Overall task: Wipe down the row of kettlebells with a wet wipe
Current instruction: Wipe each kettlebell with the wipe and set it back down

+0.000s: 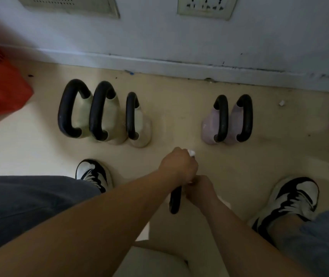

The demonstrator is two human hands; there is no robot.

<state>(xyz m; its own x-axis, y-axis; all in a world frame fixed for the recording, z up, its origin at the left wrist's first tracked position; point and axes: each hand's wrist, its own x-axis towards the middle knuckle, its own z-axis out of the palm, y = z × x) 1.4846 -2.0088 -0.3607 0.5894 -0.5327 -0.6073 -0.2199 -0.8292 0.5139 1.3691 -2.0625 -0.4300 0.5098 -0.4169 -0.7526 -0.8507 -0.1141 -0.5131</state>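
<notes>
Right hand (199,188) grips kettlebell handle (175,200), left hand (177,166) holds wipe (191,152)

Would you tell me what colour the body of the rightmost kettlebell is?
Pale pink; the rightmost kettlebell shows best in the head view.

Three kettlebells (116,116) left, two kettlebells (234,118) right, along the wall (179,43); sixth kettlebell (175,200) nearer, opposite their gap.

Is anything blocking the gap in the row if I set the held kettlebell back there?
Nothing visible does. The floor between the small cream kettlebell and the left pink kettlebell shows bare; the left hand with the wipe is just in front of it.
</notes>
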